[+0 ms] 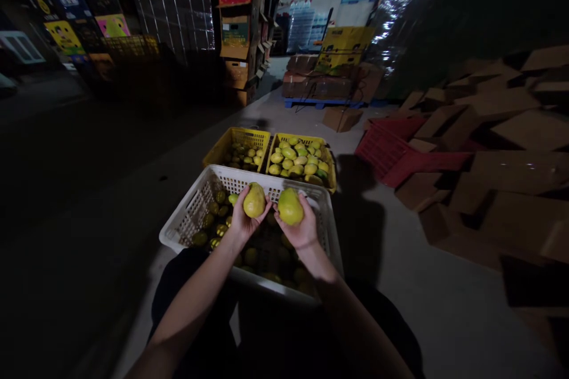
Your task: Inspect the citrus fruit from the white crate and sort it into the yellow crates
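My left hand [246,216] is closed around a yellow mango [255,200], its fingers cupping the fruit from below and the side. A greener mango [290,207] rests in the grip of my right hand [306,226], thumb side toward me. Both hands are close together above a white plastic crate [186,222] with perforated walls. Several more mangoes [213,208] lie in that crate, many of them in shadow. Just beyond it stand two yellow crates. The right yellow crate [331,172] is filled with mangoes; the left yellow crate [217,147] holds a lower layer.
To the right, flattened and open cardboard boxes [515,177] are heaped around a red plastic crate [386,151]. Stacked cartons [235,29] rise at the back. Farther off, a blue pallet [317,103] carries boxes, with a small cardboard box [342,119] on the floor before it.
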The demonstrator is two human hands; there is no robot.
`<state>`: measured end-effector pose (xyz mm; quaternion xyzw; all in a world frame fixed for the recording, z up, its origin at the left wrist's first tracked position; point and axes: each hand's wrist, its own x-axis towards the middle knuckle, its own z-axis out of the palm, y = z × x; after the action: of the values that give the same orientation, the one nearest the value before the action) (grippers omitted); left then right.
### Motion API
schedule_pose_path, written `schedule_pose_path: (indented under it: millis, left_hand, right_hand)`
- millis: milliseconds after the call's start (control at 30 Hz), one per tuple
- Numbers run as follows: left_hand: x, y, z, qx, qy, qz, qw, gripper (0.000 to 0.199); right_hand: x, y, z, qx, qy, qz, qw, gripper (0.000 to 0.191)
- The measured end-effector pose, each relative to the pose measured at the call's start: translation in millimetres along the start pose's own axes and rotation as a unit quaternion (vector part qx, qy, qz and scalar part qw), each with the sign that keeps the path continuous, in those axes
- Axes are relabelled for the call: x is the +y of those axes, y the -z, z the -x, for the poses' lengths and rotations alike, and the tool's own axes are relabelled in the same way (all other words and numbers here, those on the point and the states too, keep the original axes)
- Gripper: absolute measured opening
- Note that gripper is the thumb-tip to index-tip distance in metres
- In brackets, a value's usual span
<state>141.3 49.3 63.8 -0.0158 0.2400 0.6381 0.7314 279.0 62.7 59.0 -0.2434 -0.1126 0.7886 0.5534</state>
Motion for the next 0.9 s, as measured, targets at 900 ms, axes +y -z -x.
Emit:
schedule_pose_path:
  millis: [900]
  left_hand:
    - [4.6, -2.0, 0.1, 0.022, 0.007, 0.014, 1.0, 0.03]
  right_hand:
    - [2.8, 16.8, -12.2, 0.101, -0.067, 0.028, 0.992, 0.024]
